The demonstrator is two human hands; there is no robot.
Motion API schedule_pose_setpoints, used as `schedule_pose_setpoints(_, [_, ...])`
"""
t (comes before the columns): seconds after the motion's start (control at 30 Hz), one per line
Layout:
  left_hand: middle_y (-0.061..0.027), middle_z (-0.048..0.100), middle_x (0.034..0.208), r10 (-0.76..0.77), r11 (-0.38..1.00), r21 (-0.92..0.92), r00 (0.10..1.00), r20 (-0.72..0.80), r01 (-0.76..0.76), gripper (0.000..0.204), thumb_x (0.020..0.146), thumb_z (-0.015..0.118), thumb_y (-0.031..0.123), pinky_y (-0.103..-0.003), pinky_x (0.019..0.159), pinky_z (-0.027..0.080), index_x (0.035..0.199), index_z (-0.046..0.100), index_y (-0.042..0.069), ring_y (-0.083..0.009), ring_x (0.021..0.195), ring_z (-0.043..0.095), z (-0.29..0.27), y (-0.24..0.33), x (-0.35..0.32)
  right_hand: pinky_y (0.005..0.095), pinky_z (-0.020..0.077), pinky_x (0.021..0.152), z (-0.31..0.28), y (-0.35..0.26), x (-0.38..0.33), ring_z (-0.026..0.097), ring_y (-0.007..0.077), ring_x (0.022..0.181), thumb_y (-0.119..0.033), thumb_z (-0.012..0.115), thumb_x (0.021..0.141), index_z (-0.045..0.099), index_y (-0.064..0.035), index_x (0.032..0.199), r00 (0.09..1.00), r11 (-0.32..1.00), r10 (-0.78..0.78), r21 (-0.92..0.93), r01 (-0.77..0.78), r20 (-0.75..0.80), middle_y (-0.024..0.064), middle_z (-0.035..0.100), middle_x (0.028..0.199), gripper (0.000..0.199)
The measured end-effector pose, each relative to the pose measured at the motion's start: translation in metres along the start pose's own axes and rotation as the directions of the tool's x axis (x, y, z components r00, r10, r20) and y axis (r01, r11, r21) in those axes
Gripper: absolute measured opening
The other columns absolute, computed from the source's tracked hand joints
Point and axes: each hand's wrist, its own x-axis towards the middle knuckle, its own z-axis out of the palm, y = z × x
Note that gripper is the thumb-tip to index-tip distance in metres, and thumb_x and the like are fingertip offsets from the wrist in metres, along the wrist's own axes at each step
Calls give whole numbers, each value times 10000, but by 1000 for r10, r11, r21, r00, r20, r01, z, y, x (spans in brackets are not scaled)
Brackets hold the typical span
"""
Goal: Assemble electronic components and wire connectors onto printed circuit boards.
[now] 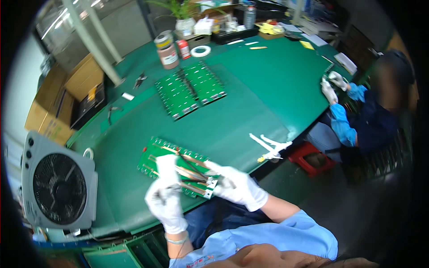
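A green circuit board [193,166] with copper-coloured strips and dark wires lies at the near edge of the green table in front of me. My right hand [237,185], in a white glove, grips the board's right end beside a small white end piece [210,191]. My left hand [165,203], also gloved in white, has its fingers closed on a flat white piece [166,167] held over the board's left part. Motion blurs this piece, so its material cannot be made out. Two more green circuit boards [167,94] [205,82] lie side by side farther back.
A grey fan [60,187] stands at the left, with a cardboard box [49,109] behind it. Jars [167,56], a tape roll [200,51] and a potted plant [185,24] line the back. White gloves [271,147] lie at the right edge. A co-worker [375,102] sits beyond a red stool [311,158].
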Motion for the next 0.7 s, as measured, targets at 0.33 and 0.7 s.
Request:
schedule_pose_setpoints(0.33, [-203,547,1290,115,983,78,885,450,-168,491,808,689,40,-377,1044,366,1263,527,-53,-284,1201,524,30,2,-11,348,500,553,-131,-41,77,585,234,678,-151,693,779,601,-113,835,597,-32,-795,-990,136,108,89,578,782,115])
schedule_pose_setpoints(0.7, [-184,561,1247,-72,775,627,997,-30,75,337,936,556,76,-357,1005,402,1229,507,-82,-241,1130,546,-63,-85,11,484,513,750,-285,-9,204,608,409,901,-257,502,838,582,-132,922,877,-13,-344,-932,-363,-336,199,601,961,170])
